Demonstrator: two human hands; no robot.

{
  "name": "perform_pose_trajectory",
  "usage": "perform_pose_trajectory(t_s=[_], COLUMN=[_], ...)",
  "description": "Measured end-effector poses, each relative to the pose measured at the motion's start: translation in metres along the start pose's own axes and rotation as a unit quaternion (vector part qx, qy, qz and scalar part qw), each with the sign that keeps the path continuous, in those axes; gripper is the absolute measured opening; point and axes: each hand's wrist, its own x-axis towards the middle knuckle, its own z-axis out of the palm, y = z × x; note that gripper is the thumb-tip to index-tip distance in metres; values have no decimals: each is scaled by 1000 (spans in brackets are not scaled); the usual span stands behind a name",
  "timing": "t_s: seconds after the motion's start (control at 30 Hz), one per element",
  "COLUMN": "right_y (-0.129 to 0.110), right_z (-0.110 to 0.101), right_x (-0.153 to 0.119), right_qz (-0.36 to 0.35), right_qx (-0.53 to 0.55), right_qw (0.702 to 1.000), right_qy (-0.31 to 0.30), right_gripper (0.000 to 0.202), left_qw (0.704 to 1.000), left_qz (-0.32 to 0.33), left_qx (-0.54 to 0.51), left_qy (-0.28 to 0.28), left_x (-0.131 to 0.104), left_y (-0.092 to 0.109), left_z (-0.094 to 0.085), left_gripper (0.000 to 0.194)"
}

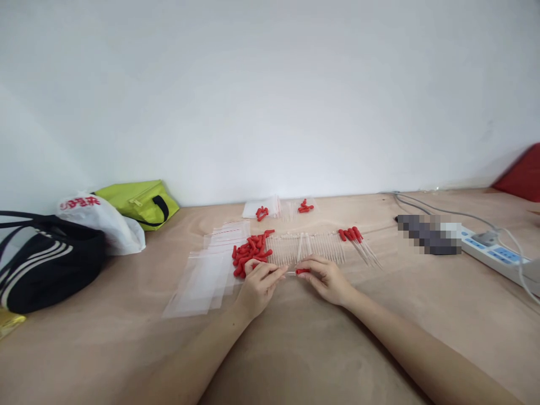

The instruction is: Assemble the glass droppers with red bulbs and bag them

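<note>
My right hand [327, 279] pinches a small red rubber bulb [302, 271], held level. My left hand [259, 286] is closed on a thin clear dropper tube [291, 273], whose end points at the bulb; whether it sits inside cannot be made out. Just behind my left hand lies a pile of red rubber bulbs [253, 250]. Beyond my hands a row of clear dropper tubes [324, 247] lies side by side. Several droppers with red bulbs fitted [354, 235] lie to the right of the row.
Clear zip bags [198, 284] overlap at left. Two small bags [253, 208] with red bulbs lie near the wall. Further left are a black bag [54, 264], a white plastic bag [101, 222] and a lime-green bag [141, 205]. A power strip [491, 250] with cables is at right.
</note>
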Motion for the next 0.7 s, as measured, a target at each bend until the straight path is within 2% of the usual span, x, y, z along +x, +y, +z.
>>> perform_pose_trajectory(t_s=[0.17,0.33,0.5,0.7], right_y=[0,0,1,-1], right_z=[3,5,7,9], right_x=[0,0,-1,-3], right_qz=[-6,-24,-17,-36], right_qx=[7,27,33,11], right_qw=[1000,999,999,999], right_qy=[7,15,16,31], right_gripper=[20,19,11,11], left_qw=[1000,999,999,998], left_qz=[0,17,15,14], left_qx=[-17,-33,-41,-58], left_qy=[-2,24,14,6], left_x=[0,1,2,2], left_y=[0,0,2,4], left_z=[1,1,1,2], left_gripper=[20,20,17,19])
